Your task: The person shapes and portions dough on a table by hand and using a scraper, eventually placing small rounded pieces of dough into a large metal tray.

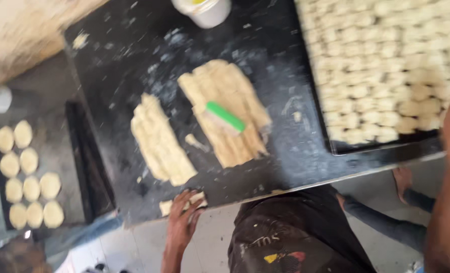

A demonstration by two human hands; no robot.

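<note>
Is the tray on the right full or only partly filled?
Nearly full: small pale dough pieces cover the tray in close rows, almost to its near edge.

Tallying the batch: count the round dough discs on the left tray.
9 dough discs on the dark tray: two at the top, two below, three next, two nearest. The picture is blurred, so more may be hidden.

One head camera looks steeply down, close over the dark worktable (pixel 134 60).

A small pale dough piece (pixel 184 204) lies flat at the near edge of the dark, flour-dusted desk (pixel 134 65), under the fingers of the left hand (pixel 182 222), just below two ridged dough slabs (pixel 159 141).
</note>
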